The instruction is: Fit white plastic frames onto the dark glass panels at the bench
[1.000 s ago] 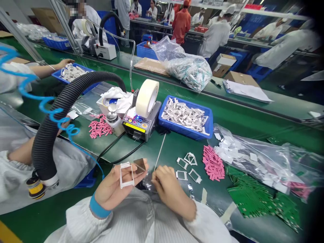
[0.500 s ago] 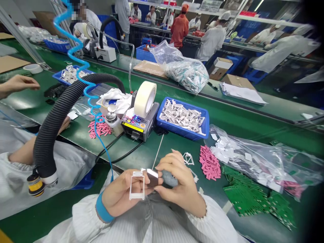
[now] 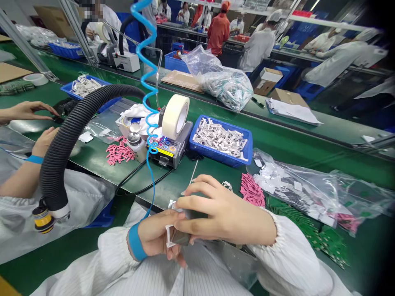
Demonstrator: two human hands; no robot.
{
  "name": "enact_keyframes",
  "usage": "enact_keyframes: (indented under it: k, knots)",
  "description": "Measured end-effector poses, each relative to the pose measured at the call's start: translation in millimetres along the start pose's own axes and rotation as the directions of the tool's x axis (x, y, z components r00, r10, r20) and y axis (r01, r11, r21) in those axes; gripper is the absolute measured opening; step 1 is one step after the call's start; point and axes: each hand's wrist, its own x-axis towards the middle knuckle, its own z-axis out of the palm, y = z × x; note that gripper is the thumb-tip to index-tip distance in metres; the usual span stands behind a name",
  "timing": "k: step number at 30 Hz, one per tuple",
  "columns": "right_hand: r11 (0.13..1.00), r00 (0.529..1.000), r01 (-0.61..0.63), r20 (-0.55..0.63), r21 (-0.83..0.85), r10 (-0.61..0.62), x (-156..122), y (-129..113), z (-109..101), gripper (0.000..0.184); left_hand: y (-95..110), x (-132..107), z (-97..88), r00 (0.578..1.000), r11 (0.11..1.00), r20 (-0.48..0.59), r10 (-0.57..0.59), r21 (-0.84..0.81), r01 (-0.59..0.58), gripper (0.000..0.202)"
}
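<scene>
My left hand [image 3: 156, 235], with a blue band at the wrist, is closed round a small white plastic frame [image 3: 168, 236], held low in front of my body. A dark grey flat piece [image 3: 181, 238] lies against or within the frame; I cannot tell which. My right hand [image 3: 212, 207] reaches over from the right, its fingers bent over both parts and hiding much of them. Just beyond it, partly covered, are loose white frames [image 3: 227, 186] on the green bench.
Ahead stand a blue bin [image 3: 220, 160] of white frames and a tape dispenser [image 3: 168, 152]. Pink strips [image 3: 251, 190], green circuit boards [image 3: 308, 230] and a plastic bag [image 3: 296, 181] lie right. A black hose [image 3: 54, 164] arches left, near a co-worker's hands [image 3: 43, 142].
My right hand has moved left over the left hand, and the dark piece now meets the frame, which has tilted. The blue coiled hose has swung right. The co-worker's hands have shifted.
</scene>
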Motion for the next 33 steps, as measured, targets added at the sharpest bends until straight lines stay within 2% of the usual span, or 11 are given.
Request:
enact_keyframes:
  k: [4,11,19,21,24,26,28,29,30,31,33]
  knots:
    - [0.998,0.996,0.058,0.074,-0.017,-0.057,6,0,-5,0.016,0,1,0.6,0.998,0.997,0.010,-0.063,0.037,0.063,0.042]
    - [0.985,0.983,0.140,0.132,-0.100,-0.126,11,-4,-12,0.026,-4,5,-2.4,0.985,0.984,-0.061,-0.159,0.070,0.163,0.049]
    - [0.983,0.965,0.175,0.209,-0.064,-0.158,16,-6,-10,0.021,-10,6,0.6,0.984,0.982,-0.062,-0.167,0.076,0.171,0.053]
    - [0.986,0.967,0.146,0.222,-0.075,-0.127,13,-11,-7,0.020,-13,7,0.2,0.988,0.989,-0.059,-0.141,0.047,0.143,0.050]
    - [0.993,0.973,0.045,0.228,-0.106,-0.020,0,-19,2,0.027,-17,7,-5.0,0.995,0.998,-0.084,-0.052,-0.030,0.050,0.024]
    - [0.993,0.981,-0.070,0.176,-0.095,0.086,-16,-23,10,0.040,-19,8,-11.9,0.990,0.990,-0.135,0.030,-0.136,-0.048,0.018]
    - [0.969,0.965,-0.247,0.085,-0.021,0.248,-39,-22,17,0.050,-19,9,-19.3,0.981,0.959,-0.188,0.044,-0.268,-0.095,0.026]
    - [0.924,0.923,-0.383,0.042,0.017,0.382,-52,-18,20,0.049,-19,9,-22.2,0.977,0.940,-0.211,0.029,-0.326,-0.098,0.031]
    - [0.839,0.840,-0.542,0.007,0.041,0.542,-67,-13,23,0.043,-19,10,-24.2,0.974,0.926,-0.225,0.003,-0.366,-0.088,0.035]
    - [0.717,0.717,-0.696,-0.019,0.046,0.697,-81,-4,25,0.035,-19,11,-25.2,0.971,0.915,-0.237,-0.019,-0.396,-0.079,0.038]
    - [0.418,0.417,-0.908,-0.074,0.001,0.906,-109,22,28,0.025,-20,13,-24.1,0.967,0.901,-0.251,-0.033,-0.427,-0.080,0.039]
